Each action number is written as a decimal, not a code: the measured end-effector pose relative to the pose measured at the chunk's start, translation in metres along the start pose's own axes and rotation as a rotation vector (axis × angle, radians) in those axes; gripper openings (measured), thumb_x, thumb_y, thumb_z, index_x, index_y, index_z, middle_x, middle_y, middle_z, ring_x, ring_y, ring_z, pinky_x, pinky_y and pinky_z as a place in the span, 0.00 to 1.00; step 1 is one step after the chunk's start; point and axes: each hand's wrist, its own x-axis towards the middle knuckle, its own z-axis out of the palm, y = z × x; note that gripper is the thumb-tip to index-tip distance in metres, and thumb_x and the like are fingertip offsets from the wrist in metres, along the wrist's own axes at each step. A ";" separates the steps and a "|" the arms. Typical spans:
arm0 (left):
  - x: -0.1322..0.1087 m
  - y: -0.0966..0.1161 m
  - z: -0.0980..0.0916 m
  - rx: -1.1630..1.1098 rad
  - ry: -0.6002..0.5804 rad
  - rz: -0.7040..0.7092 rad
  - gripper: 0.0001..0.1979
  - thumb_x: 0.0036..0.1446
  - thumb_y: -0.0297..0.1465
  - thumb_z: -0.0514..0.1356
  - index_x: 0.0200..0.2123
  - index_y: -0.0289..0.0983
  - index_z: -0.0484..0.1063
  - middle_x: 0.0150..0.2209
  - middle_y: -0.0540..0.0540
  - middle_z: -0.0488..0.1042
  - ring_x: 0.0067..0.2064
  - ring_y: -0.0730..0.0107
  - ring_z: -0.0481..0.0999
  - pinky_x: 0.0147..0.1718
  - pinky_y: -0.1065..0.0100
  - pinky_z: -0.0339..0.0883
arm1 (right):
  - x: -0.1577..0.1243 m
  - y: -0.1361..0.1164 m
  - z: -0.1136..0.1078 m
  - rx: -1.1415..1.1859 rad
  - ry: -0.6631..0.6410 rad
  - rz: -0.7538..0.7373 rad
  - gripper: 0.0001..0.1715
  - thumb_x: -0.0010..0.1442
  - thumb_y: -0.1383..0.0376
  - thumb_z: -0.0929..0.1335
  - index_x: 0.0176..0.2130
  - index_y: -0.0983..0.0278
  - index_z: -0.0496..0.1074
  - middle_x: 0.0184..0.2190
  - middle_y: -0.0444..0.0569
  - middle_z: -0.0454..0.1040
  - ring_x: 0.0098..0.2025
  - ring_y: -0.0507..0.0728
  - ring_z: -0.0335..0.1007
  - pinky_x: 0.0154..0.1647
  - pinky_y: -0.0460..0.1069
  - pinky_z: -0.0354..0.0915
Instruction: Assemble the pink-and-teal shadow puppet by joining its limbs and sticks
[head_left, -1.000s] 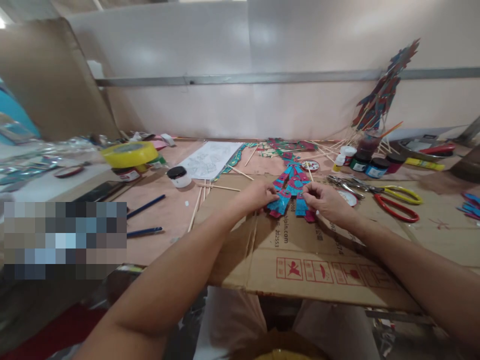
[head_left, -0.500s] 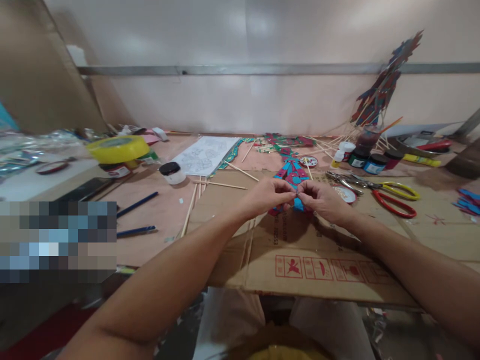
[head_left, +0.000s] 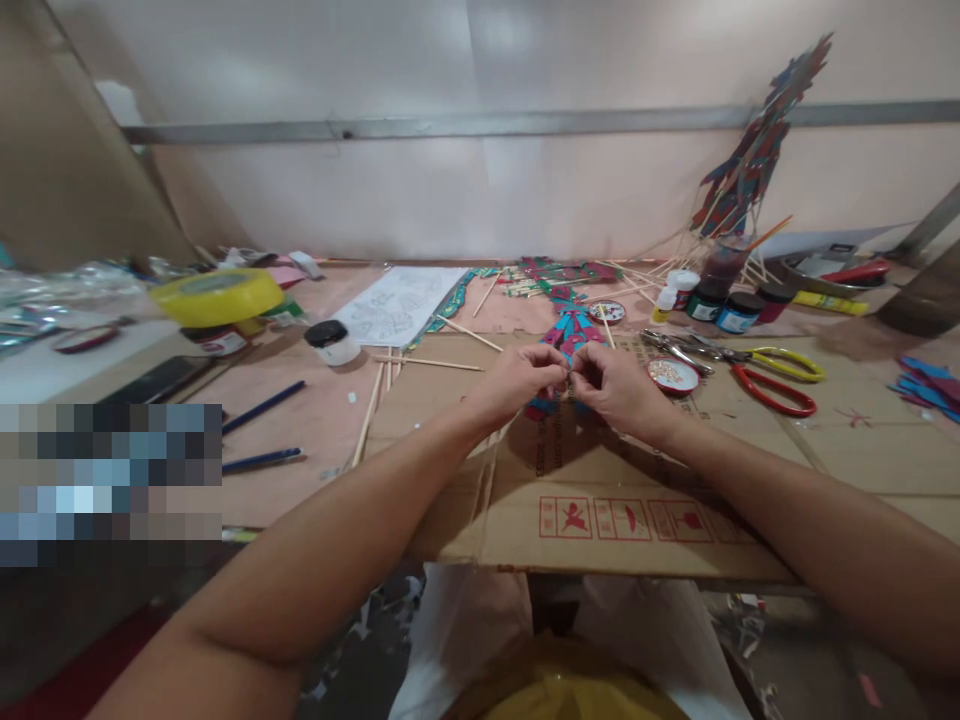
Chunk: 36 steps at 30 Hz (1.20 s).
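Observation:
A flat cut-out figure (head_left: 574,328) in blue and magenta, with small studs along it, lies on a cardboard sheet (head_left: 600,470). Over its lower part my left hand (head_left: 525,382) is closed, thumb and fingertips pinched together. My right hand (head_left: 619,388) meets it from the other side in the same kind of pinch, the fingertips of both hands almost touching. What they pinch is too small and too covered to make out. Right of my right hand sits a round lid of small brass-coloured pieces (head_left: 673,376).
Pliers (head_left: 679,352) and red-and-yellow-handled cutters (head_left: 772,375) lie to the right. Paint jars (head_left: 740,312) stand behind them. Thin sticks (head_left: 431,362), a black-capped jar (head_left: 332,343), a printed sheet (head_left: 405,300) and yellow tape (head_left: 217,297) are on the left.
The whole view has shifted slightly, so things sit a little further left and higher. My hands stay pinched together over the figure, my right hand turned a little more over it.

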 end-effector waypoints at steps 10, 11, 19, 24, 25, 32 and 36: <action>0.001 -0.003 0.000 0.007 0.070 0.044 0.07 0.47 0.34 0.60 0.26 0.35 0.70 0.21 0.54 0.67 0.23 0.79 0.62 0.24 0.74 0.56 | 0.002 -0.002 0.005 0.139 0.075 0.084 0.03 0.54 0.64 0.64 0.30 0.62 0.64 0.25 0.42 0.66 0.27 0.51 0.58 0.28 0.47 0.55; 0.000 -0.003 0.000 0.033 0.079 0.065 0.08 0.48 0.35 0.60 0.26 0.35 0.71 0.22 0.54 0.68 0.23 0.78 0.63 0.25 0.74 0.57 | 0.001 -0.004 0.006 0.149 0.081 0.087 0.04 0.54 0.64 0.64 0.30 0.62 0.64 0.25 0.42 0.66 0.27 0.51 0.59 0.28 0.47 0.55; 0.000 -0.008 -0.003 0.213 0.120 0.205 0.09 0.51 0.34 0.58 0.30 0.36 0.75 0.27 0.51 0.73 0.29 0.74 0.69 0.31 0.72 0.62 | 0.002 -0.017 0.000 0.004 0.131 0.032 0.01 0.51 0.67 0.64 0.28 0.62 0.64 0.24 0.43 0.66 0.25 0.51 0.58 0.27 0.47 0.56; 0.002 -0.006 -0.005 0.061 0.083 0.157 0.07 0.49 0.33 0.58 0.28 0.35 0.72 0.23 0.53 0.69 0.25 0.78 0.65 0.27 0.74 0.59 | 0.007 -0.019 0.000 -0.107 0.152 -0.030 0.02 0.50 0.68 0.64 0.26 0.62 0.65 0.22 0.43 0.66 0.25 0.51 0.57 0.26 0.46 0.53; 0.002 -0.006 -0.005 0.042 0.084 0.152 0.07 0.49 0.33 0.58 0.28 0.35 0.72 0.23 0.53 0.68 0.24 0.78 0.64 0.26 0.74 0.58 | 0.008 -0.018 0.001 -0.114 0.152 -0.026 0.02 0.50 0.68 0.64 0.26 0.62 0.64 0.22 0.43 0.65 0.25 0.51 0.56 0.26 0.46 0.53; 0.002 -0.003 -0.005 0.045 0.097 0.141 0.07 0.49 0.34 0.59 0.27 0.34 0.70 0.22 0.53 0.67 0.23 0.79 0.63 0.25 0.74 0.58 | 0.016 -0.011 -0.001 -0.041 0.058 0.006 0.04 0.51 0.66 0.64 0.29 0.64 0.66 0.24 0.43 0.66 0.26 0.51 0.57 0.27 0.47 0.55; 0.006 0.003 -0.015 0.097 0.010 0.099 0.12 0.53 0.39 0.57 0.27 0.35 0.69 0.22 0.51 0.68 0.23 0.77 0.65 0.24 0.73 0.58 | 0.015 -0.007 -0.005 -0.023 0.043 0.002 0.03 0.51 0.66 0.62 0.28 0.63 0.65 0.24 0.43 0.65 0.26 0.51 0.58 0.28 0.46 0.55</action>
